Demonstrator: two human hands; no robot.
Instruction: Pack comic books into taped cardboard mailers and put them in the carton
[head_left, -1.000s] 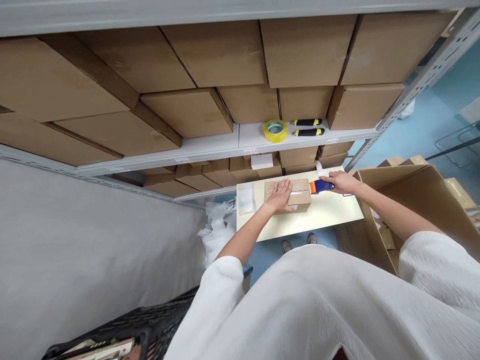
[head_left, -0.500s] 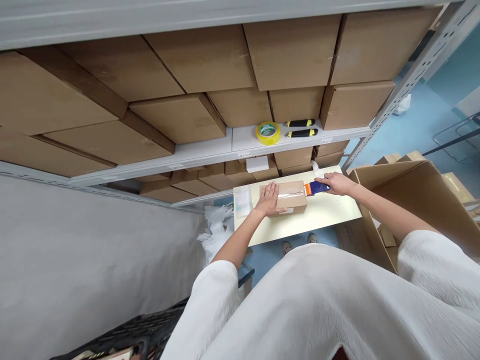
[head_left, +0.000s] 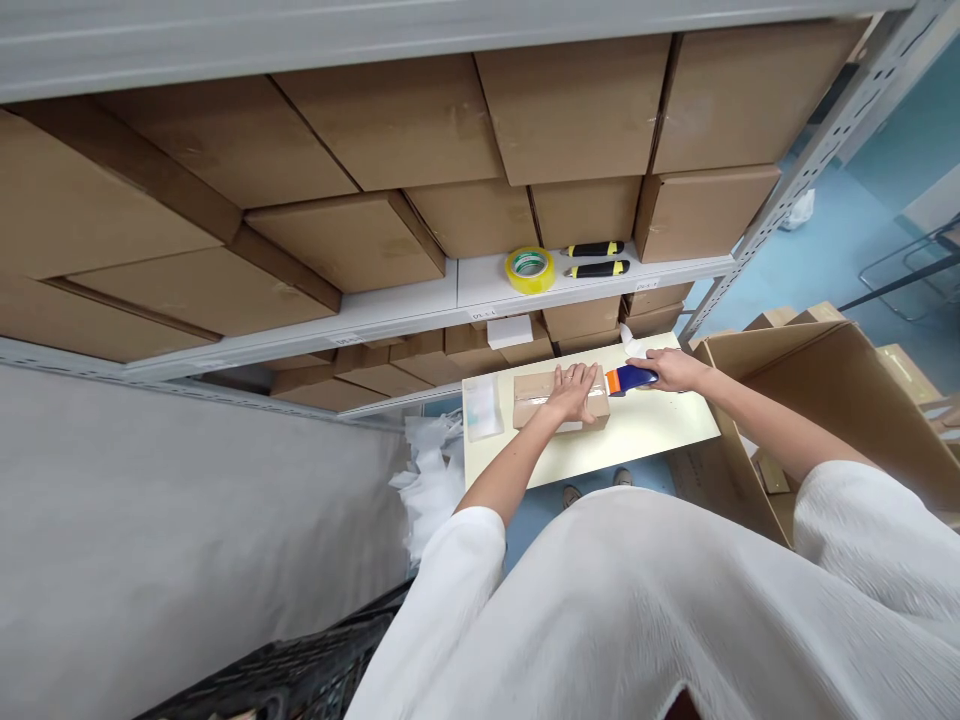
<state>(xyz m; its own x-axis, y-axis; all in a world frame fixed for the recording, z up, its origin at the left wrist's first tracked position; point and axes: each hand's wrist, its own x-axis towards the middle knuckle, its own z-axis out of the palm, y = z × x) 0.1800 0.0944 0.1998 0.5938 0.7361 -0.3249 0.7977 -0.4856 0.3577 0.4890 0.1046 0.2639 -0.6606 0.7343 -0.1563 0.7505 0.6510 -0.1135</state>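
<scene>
A small brown cardboard box (head_left: 531, 390) lies on a pale yellow board (head_left: 660, 425), with a strip of clear tape along its top. Across the right part of the box rests my left hand (head_left: 571, 392), fingers spread. My right hand (head_left: 670, 370) is closed round a dark blue tool (head_left: 634, 377) with an orange end, which sits at the box's right end. At the board's left lies a translucent plastic sheet or bag (head_left: 482, 408).
Yellow tape (head_left: 530, 270) and two box cutters (head_left: 596, 259) lie on the grey shelf (head_left: 412, 300) ahead, among stacked cartons (head_left: 577, 110). A large open carton (head_left: 802, 370) stands right. White crumpled material (head_left: 431, 470) hangs at the left.
My left hand has slid right along the box, from its left-middle part to near its right end. The blue tool remains in my right hand at the box's end.
</scene>
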